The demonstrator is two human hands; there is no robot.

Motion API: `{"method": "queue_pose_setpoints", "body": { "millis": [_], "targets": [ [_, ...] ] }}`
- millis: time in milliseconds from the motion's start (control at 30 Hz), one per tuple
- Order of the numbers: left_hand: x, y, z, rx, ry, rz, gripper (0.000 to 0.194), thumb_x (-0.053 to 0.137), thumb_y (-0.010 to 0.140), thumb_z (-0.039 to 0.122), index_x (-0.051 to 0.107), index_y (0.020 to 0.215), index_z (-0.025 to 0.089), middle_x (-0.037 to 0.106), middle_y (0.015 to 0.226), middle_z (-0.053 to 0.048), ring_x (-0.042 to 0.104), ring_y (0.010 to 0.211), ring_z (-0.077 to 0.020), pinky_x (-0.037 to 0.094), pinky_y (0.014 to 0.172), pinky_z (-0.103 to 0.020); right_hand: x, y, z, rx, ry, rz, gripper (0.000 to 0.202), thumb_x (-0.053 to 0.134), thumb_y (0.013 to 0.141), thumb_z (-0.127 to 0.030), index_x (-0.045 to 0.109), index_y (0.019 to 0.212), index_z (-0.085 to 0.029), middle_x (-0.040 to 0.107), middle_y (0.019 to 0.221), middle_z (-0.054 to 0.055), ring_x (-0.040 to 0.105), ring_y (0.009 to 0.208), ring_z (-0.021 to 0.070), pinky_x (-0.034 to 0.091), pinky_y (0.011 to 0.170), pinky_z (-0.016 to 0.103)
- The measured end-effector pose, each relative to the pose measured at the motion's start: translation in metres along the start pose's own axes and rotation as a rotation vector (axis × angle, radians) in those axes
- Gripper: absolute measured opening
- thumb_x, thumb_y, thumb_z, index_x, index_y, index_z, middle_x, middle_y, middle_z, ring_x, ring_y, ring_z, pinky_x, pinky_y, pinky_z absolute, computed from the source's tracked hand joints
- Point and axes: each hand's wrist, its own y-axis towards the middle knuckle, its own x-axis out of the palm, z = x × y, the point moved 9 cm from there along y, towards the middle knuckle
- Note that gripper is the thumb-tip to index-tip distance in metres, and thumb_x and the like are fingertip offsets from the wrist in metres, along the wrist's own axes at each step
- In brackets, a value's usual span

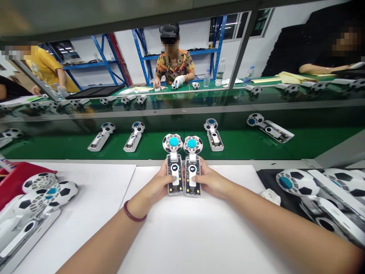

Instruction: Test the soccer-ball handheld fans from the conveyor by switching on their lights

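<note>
Two handheld fans with football-patterned heads stand side by side in front of me, above the white work surface (159,236). My left hand (159,180) is closed around the left handheld fan (174,163), its thumb on the white button strip. Around the right handheld fan (193,165) my right hand (209,179) is closed in the same way, thumb near the button. Both fans have a turquoise disc in the head, a clear body with dark circuitry, and a lit round display that seems to read 100. Their handles nearly touch.
Beyond the surface, a green conveyor belt (154,148) carries several similar fans. More fans are piled at a red bin (23,171) on the left and on a black tray (268,177) on the right. Across the line sits a person (174,62) in a patterned shirt.
</note>
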Motion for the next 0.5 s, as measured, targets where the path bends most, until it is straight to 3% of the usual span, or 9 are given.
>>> {"method": "queue_pose_setpoints", "body": {
  "millis": [333, 433, 500],
  "targets": [
    [0.0, -0.002, 0.001, 0.03, 0.028, 0.014, 0.063, 0.066, 0.065, 0.014, 0.036, 0.118, 0.026, 0.061, 0.1, -0.005, 0.06, 0.089, -0.0239, 0.049, 0.075, -0.037, 0.004, 0.0, 0.0, -0.01, -0.052, 0.008, 0.079, 0.071, 0.056, -0.011, 0.03, 0.121, -0.031, 0.056, 0.11, 0.002, 0.057, 0.103, 0.0227, 0.043, 0.091, 0.043],
    [0.005, -0.007, 0.015, 0.101, 0.027, 0.035, 0.065, 0.073, 0.062, 0.02, 0.038, 0.116, 0.026, 0.059, 0.099, -0.004, 0.061, 0.085, -0.0224, 0.049, 0.073, -0.036, 0.007, -0.003, -0.012, -0.08, -0.06, 0.022, 0.08, 0.075, 0.056, -0.015, 0.03, 0.121, -0.03, 0.057, 0.11, 0.003, 0.056, 0.104, 0.0229, 0.044, 0.09, 0.044],
    [0.005, -0.01, 0.032, 0.198, 0.016, 0.054, 0.059, 0.076, 0.06, 0.028, 0.043, 0.109, 0.025, 0.06, 0.097, -0.004, 0.061, 0.08, -0.021, 0.049, 0.072, -0.037, 0.007, -0.007, -0.025, -0.126, -0.077, 0.047, 0.07, 0.077, 0.057, -0.022, 0.037, 0.115, -0.028, 0.059, 0.103, 0.002, 0.059, 0.096, 0.0223, 0.045, 0.089, 0.045]
  ]
}}
